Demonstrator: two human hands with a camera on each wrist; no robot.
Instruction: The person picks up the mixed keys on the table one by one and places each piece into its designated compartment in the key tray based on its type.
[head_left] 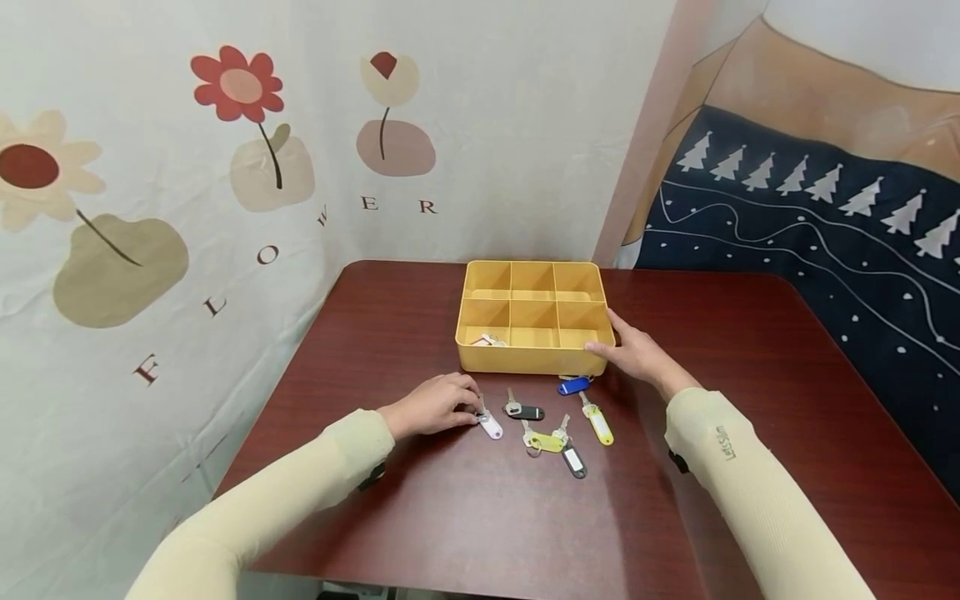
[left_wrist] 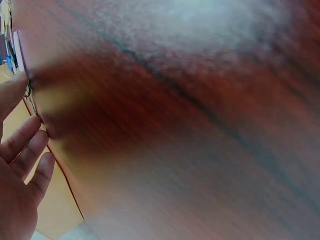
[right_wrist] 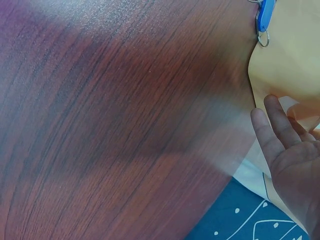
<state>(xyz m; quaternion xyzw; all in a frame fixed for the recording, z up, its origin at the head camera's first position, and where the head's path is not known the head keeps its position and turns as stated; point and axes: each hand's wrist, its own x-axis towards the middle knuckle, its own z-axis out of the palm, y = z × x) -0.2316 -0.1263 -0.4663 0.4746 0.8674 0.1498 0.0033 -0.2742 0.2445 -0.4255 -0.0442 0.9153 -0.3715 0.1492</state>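
My left hand [head_left: 438,406] is low over the table, thumb and forefinger right at the ring of a key with a pale lilac tag [head_left: 491,426]. In the left wrist view a gap shows between that thumb and forefinger, with the key's ring [left_wrist: 28,90] close by them. The right hand [head_left: 636,350] holds the front right corner of a yellow divided box [head_left: 536,361], thumb at the front rim and fingers along the right side. Inside the box's front left compartment lie a key and tag [head_left: 489,340].
Several tagged keys lie before the box: a blue tag [head_left: 575,385], a black tag [head_left: 531,412], a yellow tag [head_left: 599,423], another yellow tag [head_left: 547,442] and a dark grey tag [head_left: 573,460]. Printed curtains [head_left: 510,200] hang behind the dark red table [head_left: 405,308].
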